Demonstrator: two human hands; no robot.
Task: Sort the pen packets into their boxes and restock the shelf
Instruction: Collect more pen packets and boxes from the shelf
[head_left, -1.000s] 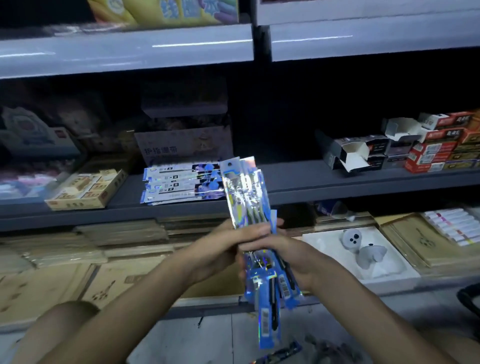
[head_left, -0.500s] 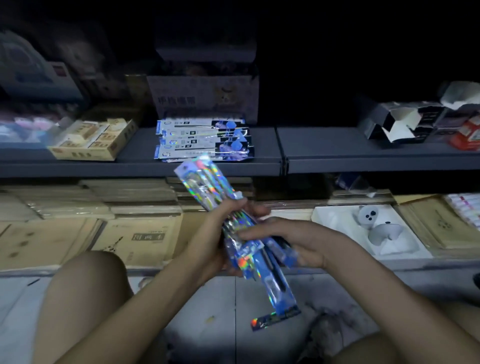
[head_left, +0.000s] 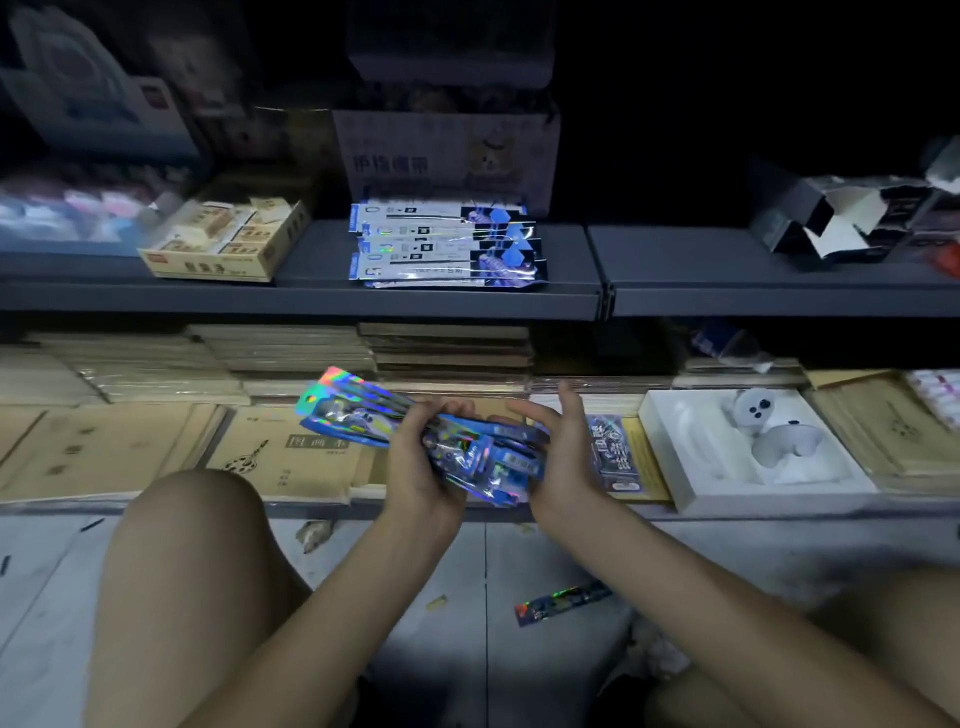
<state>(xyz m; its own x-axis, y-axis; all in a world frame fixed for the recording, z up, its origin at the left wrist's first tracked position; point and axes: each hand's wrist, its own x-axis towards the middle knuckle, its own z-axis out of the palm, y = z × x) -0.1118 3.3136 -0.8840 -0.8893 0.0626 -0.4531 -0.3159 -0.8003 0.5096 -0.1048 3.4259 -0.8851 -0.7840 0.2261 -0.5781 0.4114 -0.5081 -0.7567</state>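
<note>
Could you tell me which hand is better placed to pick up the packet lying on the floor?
Probably the right hand: its fingers are open, while the left hand grips the bundle of pen packets; the floor packet lies nearer it.

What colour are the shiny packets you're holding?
The pen packets are blue with a rainbow holographic shine; the head view shows it.

The blue pen packets (head_left: 483, 457) are wrapped in glossy plastic film with a holographic foil sheen that throws rainbow glints. The blue-and-white flat packets (head_left: 447, 244) stacked on the dark grey shelf (head_left: 727, 260) have the same slick, reflective wrap. The shelf itself looks like matt painted metal. The tan eraser box (head_left: 228, 244) is dull cardboard. The brown sketch pads (head_left: 104, 447) have matt kraft-paper covers. The pale grey floor (head_left: 467, 649) is smooth, scuffed tile.
</note>
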